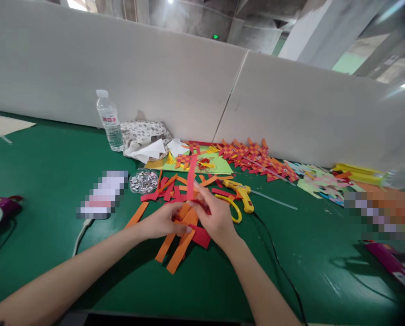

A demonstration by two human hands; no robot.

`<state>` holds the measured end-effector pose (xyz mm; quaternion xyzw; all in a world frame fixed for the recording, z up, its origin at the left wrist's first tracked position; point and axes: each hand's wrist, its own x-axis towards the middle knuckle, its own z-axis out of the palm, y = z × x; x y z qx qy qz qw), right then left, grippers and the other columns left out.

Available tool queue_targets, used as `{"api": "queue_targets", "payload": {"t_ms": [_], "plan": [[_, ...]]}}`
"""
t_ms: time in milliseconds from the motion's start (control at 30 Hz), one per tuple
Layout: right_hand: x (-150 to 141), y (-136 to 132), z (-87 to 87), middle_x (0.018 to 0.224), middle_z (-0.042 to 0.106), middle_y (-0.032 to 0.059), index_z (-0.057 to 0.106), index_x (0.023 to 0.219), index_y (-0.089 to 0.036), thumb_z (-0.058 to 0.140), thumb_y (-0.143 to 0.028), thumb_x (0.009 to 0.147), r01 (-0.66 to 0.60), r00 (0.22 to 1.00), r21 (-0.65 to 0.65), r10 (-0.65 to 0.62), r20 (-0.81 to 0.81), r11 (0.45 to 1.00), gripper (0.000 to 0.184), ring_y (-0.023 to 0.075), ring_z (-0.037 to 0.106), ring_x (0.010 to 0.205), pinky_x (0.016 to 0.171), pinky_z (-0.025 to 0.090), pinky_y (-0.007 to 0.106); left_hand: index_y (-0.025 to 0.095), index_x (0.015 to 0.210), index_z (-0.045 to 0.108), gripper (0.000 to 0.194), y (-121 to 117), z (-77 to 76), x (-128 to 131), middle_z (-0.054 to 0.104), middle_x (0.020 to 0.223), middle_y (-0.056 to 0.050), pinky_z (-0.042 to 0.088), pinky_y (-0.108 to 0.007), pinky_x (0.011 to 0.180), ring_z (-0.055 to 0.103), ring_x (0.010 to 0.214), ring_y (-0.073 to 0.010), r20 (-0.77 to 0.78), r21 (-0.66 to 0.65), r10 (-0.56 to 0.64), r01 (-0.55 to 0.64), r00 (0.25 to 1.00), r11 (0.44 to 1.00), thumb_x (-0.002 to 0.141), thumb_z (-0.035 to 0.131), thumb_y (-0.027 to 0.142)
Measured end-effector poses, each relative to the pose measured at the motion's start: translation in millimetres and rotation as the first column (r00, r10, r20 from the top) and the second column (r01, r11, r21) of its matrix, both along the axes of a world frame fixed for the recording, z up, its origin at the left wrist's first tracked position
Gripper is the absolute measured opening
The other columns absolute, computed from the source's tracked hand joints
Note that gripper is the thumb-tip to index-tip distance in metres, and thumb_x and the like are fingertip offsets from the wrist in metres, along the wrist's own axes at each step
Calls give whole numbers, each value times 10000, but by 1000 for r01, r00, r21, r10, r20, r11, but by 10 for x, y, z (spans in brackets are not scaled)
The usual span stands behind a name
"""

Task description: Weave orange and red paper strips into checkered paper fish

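My left hand (165, 222) presses down on a bundle of orange paper strips (177, 246) lying on the green table (53, 172), its fingers closed over them. My right hand (214, 215) pinches a long red paper strip (191, 174) that rises away from the hands, crossing the orange ones. A red paper piece (202, 236) pokes out under the right hand. More loose red and orange strips (168, 188) lie just beyond the hands.
A yellow glue gun (241, 192) with its black cord (280, 267) lies right of the hands, by yellow-handled scissors (234, 209). Woven paper fish (253, 156) are piled by the white partition. A water bottle (109, 120), a dish of googly eyes (144, 181) and a green sheet (219, 165) stand behind.
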<state>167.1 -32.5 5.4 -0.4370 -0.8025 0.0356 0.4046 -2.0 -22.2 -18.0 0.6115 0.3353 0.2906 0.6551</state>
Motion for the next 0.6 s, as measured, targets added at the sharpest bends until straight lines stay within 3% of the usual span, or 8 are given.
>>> {"api": "queue_targets", "payload": {"t_ms": [100,200,467,600], "plan": [[-6,-15,17,1005,703,35,561,1182,-245,429,-223,908,-146,974,-50,153,168,988,305,168,664,859,720,498,269,172,779,611,180,-8,9,3,569,584,25,433,-236,513,549,523,-132,-45,3,-8,8,999,1000,628,704,201],[-6,-22,16,924,725,29,618,1090,-212,419,-209,908,-165,960,-44,171,221,985,269,169,673,794,679,486,269,172,696,595,112,-13,36,4,570,553,28,432,-238,533,535,515,-126,-48,10,-32,32,998,999,638,689,190],[-35,-55,46,757,695,-9,633,835,-227,492,-323,891,-114,977,-190,144,157,975,179,124,629,681,639,416,225,162,657,613,86,24,104,-26,540,565,42,432,-219,564,514,526,-92,45,-121,-83,88,996,989,639,697,156],[-38,-55,68,724,633,2,632,775,-216,510,-337,881,-101,986,-165,121,114,981,202,126,580,691,612,388,229,173,720,631,146,47,122,-105,598,691,19,475,-249,649,572,650,-116,115,-266,-70,98,991,959,612,724,143]]}}
